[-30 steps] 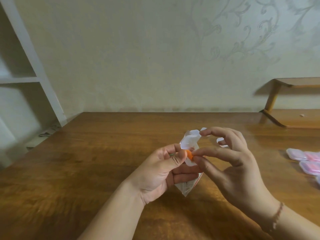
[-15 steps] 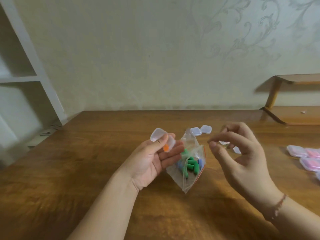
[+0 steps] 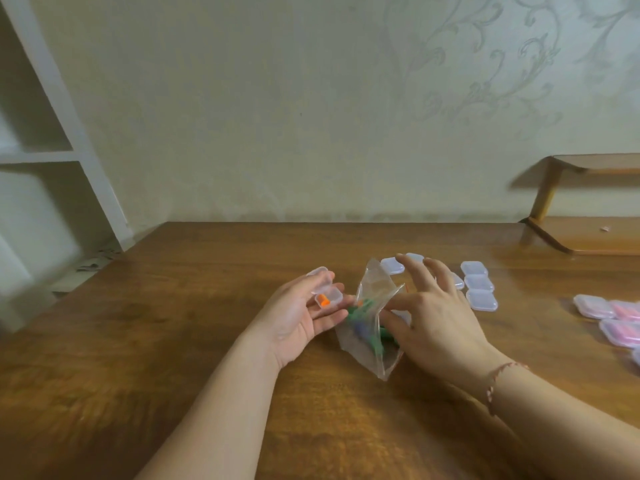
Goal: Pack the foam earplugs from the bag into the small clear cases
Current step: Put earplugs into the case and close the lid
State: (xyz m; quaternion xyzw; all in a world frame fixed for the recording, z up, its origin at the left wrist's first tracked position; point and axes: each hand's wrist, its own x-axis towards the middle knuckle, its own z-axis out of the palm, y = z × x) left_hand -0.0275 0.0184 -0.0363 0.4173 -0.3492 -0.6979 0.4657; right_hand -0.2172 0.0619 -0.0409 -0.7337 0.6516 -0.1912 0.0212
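My left hand [image 3: 298,320] holds a small clear case [image 3: 328,298] on its fingertips, thumb on the hinge side, lid tipped open. One orange earplug [image 3: 324,300] lies inside it. A clear zip bag [image 3: 372,323] with green and blue earplugs [image 3: 360,318] stands between my hands, its mouth upward, leaning against my left fingers. My right hand [image 3: 434,315] is at the bag's right side with fingers spread and straight, its thumb against the plastic. Whether any fingertip is inside the bag is hidden.
Several empty clear cases [image 3: 479,284] lie on the wooden table [image 3: 173,341] behind my right hand. Closed cases with pink earplugs [image 3: 620,317] sit at the right edge. A low wooden shelf [image 3: 588,237] stands far right, a white shelving unit [image 3: 52,155] at left.
My right hand let go of the orange earplug, which now lies in the case, then opened and dropped to the bag. My left hand moved left with the case.
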